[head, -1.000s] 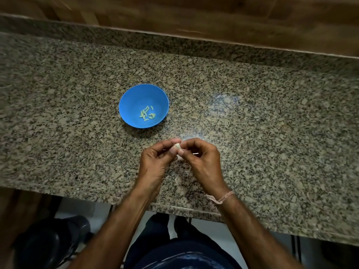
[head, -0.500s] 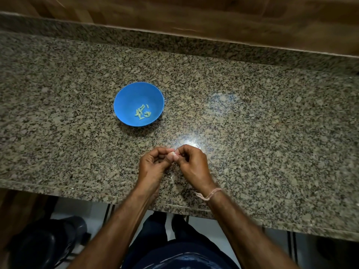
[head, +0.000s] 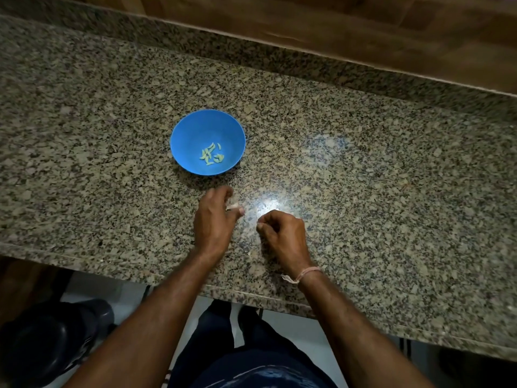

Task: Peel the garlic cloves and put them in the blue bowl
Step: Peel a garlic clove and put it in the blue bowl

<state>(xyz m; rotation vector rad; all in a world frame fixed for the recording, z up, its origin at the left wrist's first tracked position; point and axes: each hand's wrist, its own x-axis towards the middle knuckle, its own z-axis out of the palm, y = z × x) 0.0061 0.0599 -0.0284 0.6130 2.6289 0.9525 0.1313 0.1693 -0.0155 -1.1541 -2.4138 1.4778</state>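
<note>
My left hand (head: pixel 214 219) is just short of the bowl (head: pixel 193 130), with its fingertips closed in a pinch on a small pale clove (head: pixel 233 206). The fingers are blurred, so I can't judge how much skin is left on it. My right hand (head: pixel 284 233) sits apart to the right, low over the counter (head: pixel 363 177). Its fingers are curled in and the thumb is against the forefinger. I see nothing between them, though a scrap of skin would be too small to make out.

The step, as I read it, is carrying this clove over to the peeled cloves (head: pixel 211 156) already at the bottom of the bowl. To do it well I'd first turn the clove once in the fingertips and check for papery bits. If any cling, I'd bring the right hand back and strip them off with a nail.

After that, I'd keep the pinch light but closed, since a peeled clove is slick and can squirt out. I'd move over the near rim, get the fingertips well inside the wall, and only then let go, low, so the clove doesn't bounce out. The bowl looks light, so I'd avoid knocking its rim. Any skin in the right hand should go on the counter, away from the bowl.
</note>
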